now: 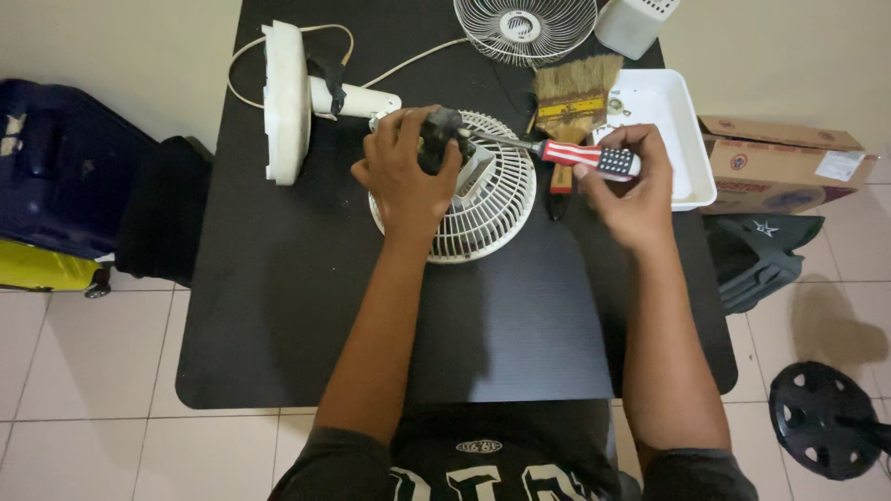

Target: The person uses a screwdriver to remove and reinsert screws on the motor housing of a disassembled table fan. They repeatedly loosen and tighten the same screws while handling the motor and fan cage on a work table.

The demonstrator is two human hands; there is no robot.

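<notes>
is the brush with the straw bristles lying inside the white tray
No, the brush lies on the black table just left of the white tray, not in it.

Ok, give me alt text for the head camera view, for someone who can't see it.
A person's left hand grips a dark motor on a white fan grille, while the right hand holds a striped-handled screwdriver to it. They work over a black table with a brush and white tray nearby.

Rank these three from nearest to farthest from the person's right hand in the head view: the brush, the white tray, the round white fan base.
From the right hand:
1. Brush, just up and left of the hand.
2. White tray, to its right; close to the brush's rank, slightly farther.
3. Round white fan base, far left across the table.
</notes>
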